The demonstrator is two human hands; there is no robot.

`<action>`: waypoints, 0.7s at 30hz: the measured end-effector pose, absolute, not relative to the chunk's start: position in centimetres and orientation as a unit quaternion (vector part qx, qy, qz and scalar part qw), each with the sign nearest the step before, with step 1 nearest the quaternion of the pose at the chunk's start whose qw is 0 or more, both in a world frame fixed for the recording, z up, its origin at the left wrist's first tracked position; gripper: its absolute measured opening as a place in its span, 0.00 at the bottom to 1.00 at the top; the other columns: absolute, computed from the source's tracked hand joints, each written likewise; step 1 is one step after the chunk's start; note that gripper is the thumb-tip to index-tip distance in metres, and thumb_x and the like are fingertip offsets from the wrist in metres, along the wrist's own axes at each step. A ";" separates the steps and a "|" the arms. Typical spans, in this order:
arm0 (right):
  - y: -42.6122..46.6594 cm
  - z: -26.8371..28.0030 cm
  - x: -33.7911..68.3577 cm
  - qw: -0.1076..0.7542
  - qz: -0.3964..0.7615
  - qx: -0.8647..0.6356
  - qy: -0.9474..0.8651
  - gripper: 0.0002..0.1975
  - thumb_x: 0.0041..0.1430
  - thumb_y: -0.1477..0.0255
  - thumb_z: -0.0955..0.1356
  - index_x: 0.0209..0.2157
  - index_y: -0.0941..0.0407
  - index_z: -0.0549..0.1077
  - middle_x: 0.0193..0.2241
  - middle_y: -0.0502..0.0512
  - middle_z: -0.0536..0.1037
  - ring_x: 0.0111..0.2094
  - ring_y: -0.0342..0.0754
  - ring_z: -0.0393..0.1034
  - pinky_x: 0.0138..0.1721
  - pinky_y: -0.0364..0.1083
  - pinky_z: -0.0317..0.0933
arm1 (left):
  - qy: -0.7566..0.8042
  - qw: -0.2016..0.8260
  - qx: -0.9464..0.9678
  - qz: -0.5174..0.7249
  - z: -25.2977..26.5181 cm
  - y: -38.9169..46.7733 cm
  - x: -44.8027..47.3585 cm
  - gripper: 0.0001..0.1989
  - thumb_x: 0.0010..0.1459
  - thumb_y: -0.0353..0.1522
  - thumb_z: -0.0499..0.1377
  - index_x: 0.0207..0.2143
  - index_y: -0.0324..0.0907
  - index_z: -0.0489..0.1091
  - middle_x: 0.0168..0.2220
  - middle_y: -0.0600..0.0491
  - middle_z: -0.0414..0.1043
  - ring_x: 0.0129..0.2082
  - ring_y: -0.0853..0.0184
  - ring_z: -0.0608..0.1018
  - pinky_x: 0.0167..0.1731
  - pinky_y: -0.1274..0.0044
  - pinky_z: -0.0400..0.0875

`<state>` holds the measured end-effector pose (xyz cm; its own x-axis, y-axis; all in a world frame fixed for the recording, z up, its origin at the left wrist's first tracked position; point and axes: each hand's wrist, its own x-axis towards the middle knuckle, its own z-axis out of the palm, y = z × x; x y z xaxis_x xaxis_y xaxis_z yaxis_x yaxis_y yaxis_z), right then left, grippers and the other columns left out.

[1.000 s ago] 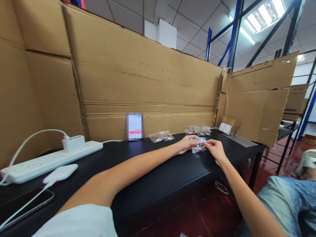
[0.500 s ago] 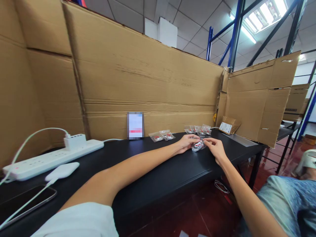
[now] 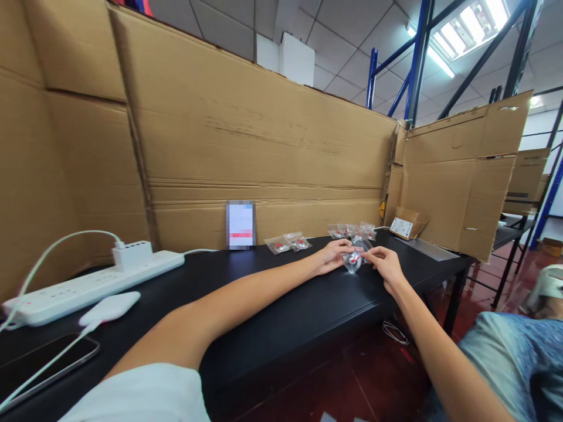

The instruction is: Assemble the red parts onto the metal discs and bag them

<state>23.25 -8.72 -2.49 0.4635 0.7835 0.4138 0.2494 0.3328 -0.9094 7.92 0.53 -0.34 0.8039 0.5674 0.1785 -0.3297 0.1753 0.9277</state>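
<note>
Between my hands, above the black table [image 3: 303, 310], is a small clear plastic bag [image 3: 353, 266] with a round whitish item and a red mark inside; its exact kind is too small to tell. My left hand [image 3: 331, 257] pinches the bag's upper left side, fingers closed. On its right side, my right hand [image 3: 383, 261] grips the plastic between thumb and forefinger. Behind them lie several similar bags [image 3: 367, 230] with red-marked items. Two more such bags [image 3: 280, 245] sit farther left, close to the cardboard wall.
A lit phone-like screen [image 3: 241, 225] leans on the cardboard wall [image 3: 264, 135]. At left are a white power strip [image 3: 88, 287], a white charging pad [image 3: 109, 308] and a dark phone [image 3: 48, 363]. An opened carton [image 3: 409, 223] stands at right; a seated person's denim-clad leg [image 3: 505, 357] is beside the table.
The bag between my hands has tilted and turned, and its lower end now hangs slightly lower. Both hands stay in nearly the same place.
</note>
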 end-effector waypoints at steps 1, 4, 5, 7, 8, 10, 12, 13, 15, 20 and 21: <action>-8.7 -2.5 23.3 0.671 0.216 -0.528 -0.473 0.16 0.37 0.61 0.74 0.24 0.59 0.72 0.21 0.55 0.75 0.23 0.45 0.68 0.22 0.41 0.56 | 0.114 0.753 0.577 0.295 -0.4 0.4 8.1 0.18 0.38 0.28 0.73 0.28 0.36 0.66 0.32 0.48 0.77 0.31 0.67 0.79 0.35 0.76 0.71; -8.5 -2.7 23.3 0.692 0.233 -0.513 -0.452 0.16 0.37 0.62 0.74 0.24 0.59 0.72 0.20 0.55 0.76 0.19 0.43 0.67 0.18 0.40 0.53 | 0.149 0.720 0.601 0.315 -0.7 0.1 8.6 0.17 0.39 0.30 0.72 0.29 0.35 0.70 0.26 0.51 0.75 0.26 0.71 0.77 0.32 0.78 0.71; -8.4 -2.8 23.4 0.693 0.233 -0.515 -0.448 0.16 0.37 0.62 0.74 0.24 0.59 0.72 0.19 0.55 0.76 0.18 0.42 0.65 0.17 0.39 0.52 | 0.156 0.709 0.608 0.321 -0.7 0.0 8.8 0.16 0.40 0.31 0.72 0.29 0.34 0.70 0.25 0.52 0.74 0.25 0.71 0.76 0.31 0.78 0.71; -8.2 -3.0 23.4 0.696 0.227 -0.523 -0.436 0.16 0.38 0.62 0.73 0.25 0.60 0.73 0.18 0.54 0.75 0.16 0.41 0.63 0.15 0.39 0.51 | 0.168 0.690 0.622 0.330 -0.8 -0.1 9.0 0.16 0.40 0.33 0.72 0.29 0.34 0.71 0.25 0.51 0.74 0.25 0.70 0.76 0.31 0.77 0.71; -8.1 -3.1 23.5 0.701 0.221 -0.527 -0.426 0.16 0.39 0.62 0.73 0.26 0.60 0.74 0.18 0.54 0.75 0.15 0.41 0.62 0.14 0.40 0.51 | 0.174 0.681 0.629 0.332 -0.9 -0.2 9.1 0.16 0.40 0.33 0.72 0.29 0.34 0.72 0.25 0.51 0.74 0.26 0.70 0.76 0.31 0.77 0.71; -8.1 -3.1 23.5 0.716 0.211 -0.527 -0.407 0.16 0.39 0.63 0.72 0.28 0.60 0.75 0.19 0.53 0.75 0.15 0.40 0.61 0.14 0.40 0.51 | 0.188 0.663 0.640 0.341 -0.9 -0.2 9.1 0.15 0.42 0.33 0.71 0.30 0.34 0.72 0.27 0.49 0.75 0.26 0.69 0.77 0.30 0.76 0.72; -8.2 -3.0 23.6 0.731 0.212 -0.513 -0.398 0.16 0.39 0.66 0.71 0.32 0.60 0.76 0.19 0.52 0.74 0.15 0.40 0.60 0.13 0.40 0.51 | 0.200 0.644 0.646 0.358 -1.0 -0.2 9.0 0.13 0.44 0.31 0.69 0.31 0.35 0.73 0.28 0.48 0.76 0.27 0.68 0.77 0.29 0.76 0.72; -8.2 -3.0 23.6 0.735 0.218 -0.502 -0.400 0.17 0.38 0.67 0.71 0.33 0.60 0.77 0.19 0.51 0.74 0.15 0.40 0.60 0.13 0.40 0.50 | 0.202 0.636 0.648 0.366 -1.0 -0.2 9.0 0.11 0.46 0.31 0.68 0.32 0.35 0.73 0.29 0.47 0.76 0.27 0.68 0.77 0.29 0.77 0.72; -8.3 -2.9 23.7 0.734 0.229 -0.489 -0.411 0.18 0.38 0.69 0.70 0.34 0.61 0.77 0.17 0.49 0.72 0.14 0.39 0.57 0.14 0.39 0.49 | 0.197 0.630 0.650 0.376 -1.1 -0.1 9.0 0.10 0.48 0.28 0.66 0.35 0.36 0.72 0.28 0.48 0.76 0.27 0.67 0.78 0.28 0.77 0.72; -8.1 -3.1 23.9 0.703 0.207 -0.540 -0.414 0.14 0.41 0.69 0.65 0.28 0.62 0.79 0.13 0.49 0.69 0.13 0.39 0.56 0.15 0.40 0.49 | 0.189 0.633 0.641 0.390 -1.0 0.0 9.1 0.03 0.50 0.24 0.60 0.29 0.37 0.69 0.27 0.50 0.74 0.26 0.70 0.77 0.27 0.78 0.72; -8.0 -3.2 24.0 0.698 0.193 -0.551 -0.415 0.15 0.42 0.69 0.65 0.28 0.62 0.79 0.13 0.50 0.70 0.13 0.40 0.58 0.16 0.40 0.51 | 0.195 0.635 0.638 0.390 -0.9 0.0 9.1 0.02 0.51 0.24 0.59 0.27 0.36 0.69 0.27 0.50 0.74 0.25 0.71 0.76 0.27 0.78 0.72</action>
